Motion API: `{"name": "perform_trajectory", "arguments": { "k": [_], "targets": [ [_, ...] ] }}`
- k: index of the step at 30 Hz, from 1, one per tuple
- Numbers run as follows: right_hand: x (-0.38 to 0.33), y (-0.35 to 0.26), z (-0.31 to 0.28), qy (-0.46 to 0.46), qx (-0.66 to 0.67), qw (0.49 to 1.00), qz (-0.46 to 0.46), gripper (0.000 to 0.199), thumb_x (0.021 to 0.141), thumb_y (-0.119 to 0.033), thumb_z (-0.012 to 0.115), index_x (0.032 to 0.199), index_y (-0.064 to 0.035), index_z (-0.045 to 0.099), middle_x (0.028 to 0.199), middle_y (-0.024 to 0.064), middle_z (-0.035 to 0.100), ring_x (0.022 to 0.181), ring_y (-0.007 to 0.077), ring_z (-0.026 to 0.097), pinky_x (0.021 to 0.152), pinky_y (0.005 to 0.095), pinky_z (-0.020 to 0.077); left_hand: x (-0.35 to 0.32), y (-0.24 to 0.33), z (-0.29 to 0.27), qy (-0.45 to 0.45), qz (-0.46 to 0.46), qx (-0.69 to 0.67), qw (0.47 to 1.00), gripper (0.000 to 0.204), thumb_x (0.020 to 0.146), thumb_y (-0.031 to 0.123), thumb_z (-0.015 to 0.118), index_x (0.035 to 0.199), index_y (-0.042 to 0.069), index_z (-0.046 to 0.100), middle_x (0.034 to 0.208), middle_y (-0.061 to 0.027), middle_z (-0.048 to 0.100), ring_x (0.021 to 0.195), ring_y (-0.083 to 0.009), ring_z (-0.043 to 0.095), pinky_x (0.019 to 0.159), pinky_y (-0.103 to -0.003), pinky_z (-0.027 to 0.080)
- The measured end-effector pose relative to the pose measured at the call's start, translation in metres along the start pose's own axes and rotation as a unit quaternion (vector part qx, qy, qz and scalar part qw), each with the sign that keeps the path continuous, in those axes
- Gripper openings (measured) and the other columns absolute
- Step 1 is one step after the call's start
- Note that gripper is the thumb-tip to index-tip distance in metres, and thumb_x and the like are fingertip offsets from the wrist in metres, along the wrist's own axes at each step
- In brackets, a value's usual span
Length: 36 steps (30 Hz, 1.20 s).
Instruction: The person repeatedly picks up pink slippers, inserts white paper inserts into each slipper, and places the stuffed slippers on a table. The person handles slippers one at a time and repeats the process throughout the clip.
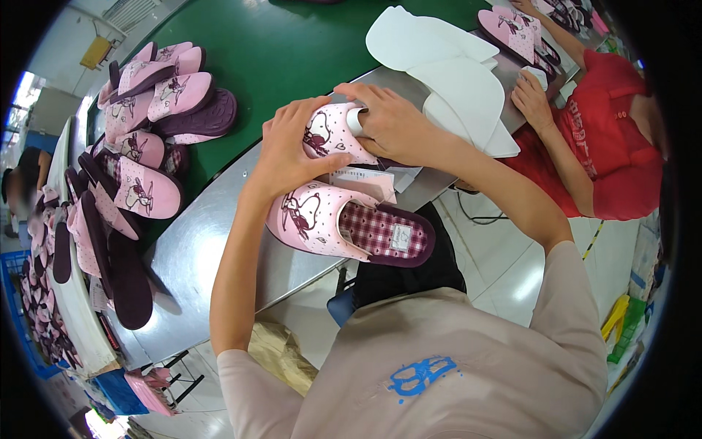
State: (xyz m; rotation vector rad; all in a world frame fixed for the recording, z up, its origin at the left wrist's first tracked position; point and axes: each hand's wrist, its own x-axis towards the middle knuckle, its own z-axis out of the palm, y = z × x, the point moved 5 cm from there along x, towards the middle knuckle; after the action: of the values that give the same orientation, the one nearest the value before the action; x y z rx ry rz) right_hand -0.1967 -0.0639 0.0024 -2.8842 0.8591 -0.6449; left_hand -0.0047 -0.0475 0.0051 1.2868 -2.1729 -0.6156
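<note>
A pink dotted slipper [329, 135] with a dark cartoon print is held over the metal edge of the table. My left hand [287, 150] is wrapped round its toe side, thumb along the lower edge. My right hand [398, 124] is closed at the foot opening, its fingers partly inside the slipper. A curled white piece [356, 121] shows at that opening next to my right fingers. The matching slipper [307, 219], with a plaid insole and dark purple sole, lies just nearer to me. Between the two sits a pale pink paper tag [369, 183].
White shaped sheets [457, 80] lie overlapped at the table's right. Pink slippers [172, 99] are heaped on the green tabletop [292, 36] at left, several more along the metal edge. A co-worker in a red shirt [621, 139] works at right, beside another pair of slippers [512, 33].
</note>
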Motion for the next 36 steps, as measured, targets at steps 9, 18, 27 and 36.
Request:
{"name": "perform_trajectory", "arguments": {
  "k": [9, 18, 27, 36],
  "targets": [
    [0.007, -0.004, 0.012, -0.019, 0.008, 1.0, -0.005, 0.029, 0.091, -0.021, 0.069, 0.105, 0.004, 0.076, 0.156, 0.0156, 0.047, 0.132, 0.0341, 0.056, 0.106, 0.0481, 0.0479, 0.0, -0.002, 0.004, 0.011, 0.007, 0.008, 1.0, 0.093, 0.073, 0.062, 0.086, 0.146, 0.01, 0.059, 0.141, -0.0111, 0.061, 0.136, -0.033, 0.051, 0.115, -0.05, 0.029],
    [0.008, -0.011, 0.017, 0.036, -0.012, 0.999, -0.007, 0.025, 0.083, -0.016, 0.073, 0.091, 0.0078, 0.075, 0.15, 0.02, 0.051, 0.127, 0.0355, 0.059, 0.106, 0.0479, 0.0491, 0.004, 0.001, 0.007, 0.023, 0.003, 0.053, 0.998, 0.093, 0.073, 0.061, 0.086, 0.143, 0.007, 0.059, 0.138, -0.0116, 0.062, 0.134, -0.0342, 0.052, 0.116, -0.049, 0.031],
    [-0.025, -0.03, -0.008, 0.056, 0.16, 0.982, 0.086, 0.021, 0.091, -0.014, 0.072, 0.102, 0.0041, 0.073, 0.151, 0.0183, 0.051, 0.13, 0.0394, 0.055, 0.108, 0.0465, 0.0472, 0.0, -0.016, 0.002, 0.072, -0.058, -0.004, 0.996, 0.046, 0.107, 0.044, 0.051, 0.131, 0.007, 0.065, 0.127, -0.0121, 0.067, 0.122, -0.0319, 0.059, 0.107, -0.045, 0.038],
    [-0.036, -0.058, -0.018, 0.162, 0.007, 0.974, 0.161, 0.025, 0.082, -0.024, 0.082, 0.097, -0.0048, 0.075, 0.132, 0.0114, 0.057, 0.126, 0.0323, 0.051, 0.106, 0.048, 0.0422, -0.001, -0.023, 0.003, 0.108, -0.083, 0.038, 0.99, 0.04, 0.109, 0.04, 0.048, 0.124, 0.011, 0.07, 0.118, -0.0111, 0.068, 0.113, -0.0328, 0.061, 0.098, -0.047, 0.041]
  ]
}}
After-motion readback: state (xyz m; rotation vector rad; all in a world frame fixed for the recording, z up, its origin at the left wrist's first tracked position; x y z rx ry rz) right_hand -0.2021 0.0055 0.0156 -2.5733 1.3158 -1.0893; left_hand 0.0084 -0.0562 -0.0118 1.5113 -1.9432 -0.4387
